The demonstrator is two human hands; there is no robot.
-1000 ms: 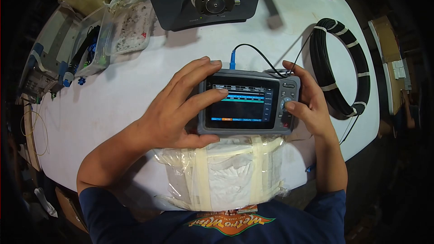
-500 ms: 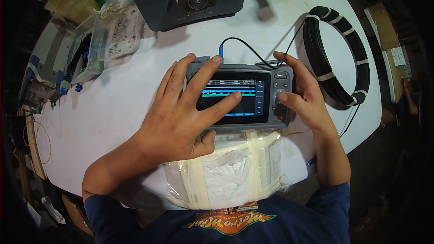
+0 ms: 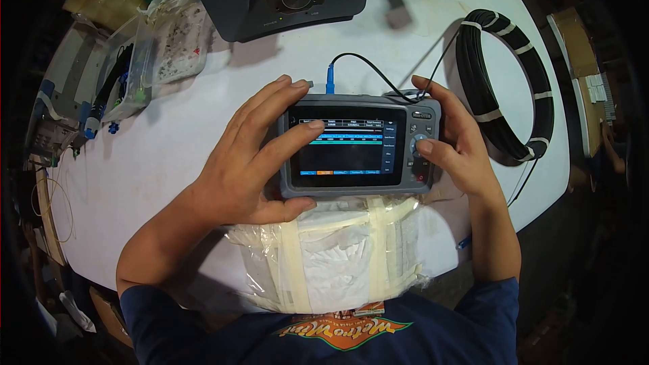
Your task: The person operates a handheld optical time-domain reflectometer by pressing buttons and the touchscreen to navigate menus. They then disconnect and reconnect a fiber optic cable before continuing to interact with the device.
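Note:
A grey handheld tester [image 3: 351, 191] with a lit screen and side buttons lies above a plastic-wrapped, taped bundle [image 3: 334, 257]. My left hand [image 3: 253, 155] is round the tester's left side, its index fingertip over the upper left of the screen and its thumb at the lower edge. My right hand [image 3: 460, 145] holds the right end, with the thumb on the round button pad. A blue connector [image 3: 330, 80] stands at the tester's top edge, and its black cable [image 3: 372, 66] runs right towards a tied black cable coil [image 3: 470, 81].
A dark desktop machine [image 3: 297, 17] with a round metal fixture stands at the top of the white table [image 3: 135, 196]. Clear plastic tubs [image 3: 138, 88] with small parts are at the left. A thin yellow fibre [image 3: 71, 213] hangs by the left edge.
My left index finger has moved up and left across the screen, and the other left fingers have shifted too. A tab at the screen's bottom now shows orange. My right hand stays in place.

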